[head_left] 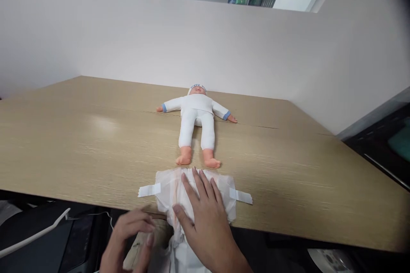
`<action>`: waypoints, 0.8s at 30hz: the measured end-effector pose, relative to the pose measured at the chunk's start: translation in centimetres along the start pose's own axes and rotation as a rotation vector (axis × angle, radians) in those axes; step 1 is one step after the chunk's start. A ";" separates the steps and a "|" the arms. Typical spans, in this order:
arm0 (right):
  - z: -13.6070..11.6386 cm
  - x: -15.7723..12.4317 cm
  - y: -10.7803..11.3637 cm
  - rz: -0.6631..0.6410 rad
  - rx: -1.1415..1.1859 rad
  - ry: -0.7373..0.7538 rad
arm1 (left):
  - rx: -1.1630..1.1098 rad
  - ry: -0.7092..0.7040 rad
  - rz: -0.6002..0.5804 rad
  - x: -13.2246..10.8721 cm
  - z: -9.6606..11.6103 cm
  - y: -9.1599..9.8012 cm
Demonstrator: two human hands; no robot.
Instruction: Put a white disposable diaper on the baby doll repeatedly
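The right hand point(208, 217) is lying flat with its fingers spread on the white diaper point(179, 192), gripping nothing, while the diaper is resting at the near edge of the table point(288, 170) and hanging over it, its two tape tabs point(243, 196) sticking out left and right. The left hand point(130, 239) is hovering just left of it, fingers loosely bent, seemingly holding nothing. On the far side, a doll point(197, 108) in white clothes is lying with its feet toward the diaper.

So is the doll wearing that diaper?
No, the diaper lies open under the right hand, and the doll lies beyond it on the table.
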State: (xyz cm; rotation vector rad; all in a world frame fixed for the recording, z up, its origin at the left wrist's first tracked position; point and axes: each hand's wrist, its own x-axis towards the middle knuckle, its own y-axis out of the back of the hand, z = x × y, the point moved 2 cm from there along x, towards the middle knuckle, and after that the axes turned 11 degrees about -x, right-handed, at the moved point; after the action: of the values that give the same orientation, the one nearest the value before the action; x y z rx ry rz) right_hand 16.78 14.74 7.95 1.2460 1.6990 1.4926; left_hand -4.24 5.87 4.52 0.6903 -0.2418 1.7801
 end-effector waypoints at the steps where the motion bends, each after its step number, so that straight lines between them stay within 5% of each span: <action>1: 0.0 0.0 0.0 0.002 0.002 0.003 | 0.037 -0.138 -0.089 2.2 0.3 0.8; 5: -0.1 0.0 0.2 0.011 0.016 -0.001 | 0.324 -0.468 -0.281 12.7 0.6 1.1; 10: 0.0 0.2 0.1 0.004 0.012 -0.021 | 0.591 -0.699 -0.846 22.0 -1.2 -4.5; 15: 0.1 0.0 -0.1 -0.006 0.014 -0.021 | 0.610 -0.786 -1.056 23.7 -4.3 -9.2; 24: 0.6 1.2 1.1 -0.131 -0.002 0.067 | 0.376 -0.885 -1.046 24.5 -5.3 -11.1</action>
State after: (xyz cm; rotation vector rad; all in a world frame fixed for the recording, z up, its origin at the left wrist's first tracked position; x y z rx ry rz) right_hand 17.06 16.04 9.03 1.0728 1.7852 1.4722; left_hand 0.09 31.87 12.08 1.5109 -0.0847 0.4431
